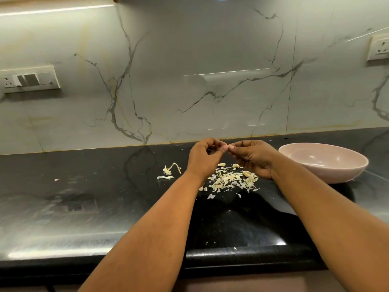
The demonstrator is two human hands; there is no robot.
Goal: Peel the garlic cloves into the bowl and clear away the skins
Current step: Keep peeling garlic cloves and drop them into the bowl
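Observation:
Both hands are raised together above the black counter. My left hand [205, 157] and my right hand [251, 158] meet thumb to thumb and pinch a small garlic clove [219, 146], which the fingers mostly hide. Below them lies a heap of pale garlic skins [229, 180] with a clove or two among it [248, 174]. A pink bowl [328, 175] stands on the counter just right of my right hand; its visible inside looks bare.
A garlic stem and a few skin scraps [170, 171] lie left of the heap. Small flakes dot the black counter [84, 197] toward its front edge. The marble wall behind carries a switch plate [29, 80] at left and a socket [379, 48] at right.

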